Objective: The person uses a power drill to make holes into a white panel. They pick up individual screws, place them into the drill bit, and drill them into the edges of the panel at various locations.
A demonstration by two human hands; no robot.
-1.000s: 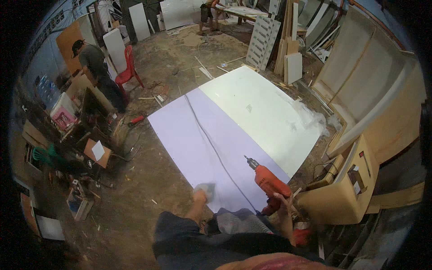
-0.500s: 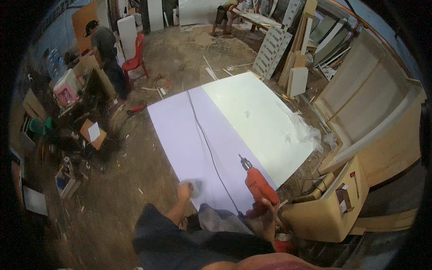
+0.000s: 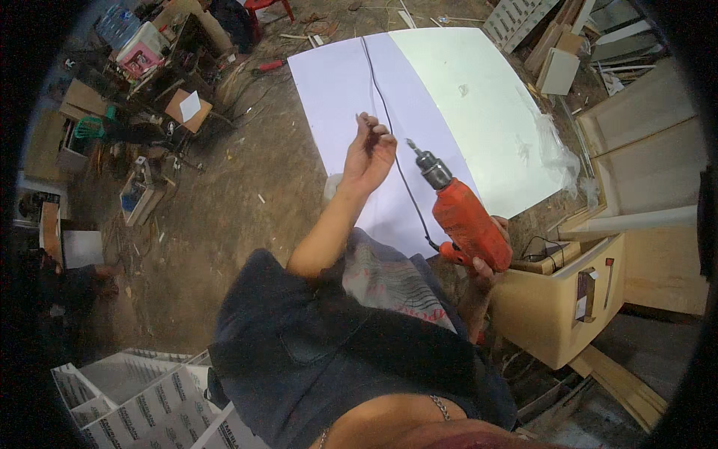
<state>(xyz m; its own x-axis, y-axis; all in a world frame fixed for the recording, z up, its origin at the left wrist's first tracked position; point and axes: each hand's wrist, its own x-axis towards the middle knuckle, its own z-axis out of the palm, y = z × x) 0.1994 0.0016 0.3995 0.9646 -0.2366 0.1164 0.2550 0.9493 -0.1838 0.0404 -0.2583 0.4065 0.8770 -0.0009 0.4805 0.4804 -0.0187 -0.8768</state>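
My right hand point(image 3: 488, 262) grips a red electric drill point(image 3: 467, 217) by its body and handle. The drill's bit points up and to the left, toward my other hand. My left hand point(image 3: 372, 153) is raised above the lilac sheet point(image 3: 340, 97), its palm turned up and its fingers curled in. What they hold, if anything, is too small to make out. From the drill's handle a black cord point(image 3: 404, 176) runs over the lilac sheet to its far edge. Behind my left wrist, a bit of clear plastic point(image 3: 331, 185) shows at the sheet's edge.
A pale greenish sheet point(image 3: 479, 127) adjoins the lilac one, with crumpled plastic point(image 3: 557, 161) along its right side. At my right stands a cream box point(image 3: 553, 314). A tool box point(image 3: 142, 196) and a red-handled tool point(image 3: 269, 66) lie on the floor leftward. White panels point(image 3: 149, 396) stand behind me.
My view has tilted down. My left hand has come up from the near edge of the lilac sheet. The drill has been raised closer and tilted further left in my right hand.
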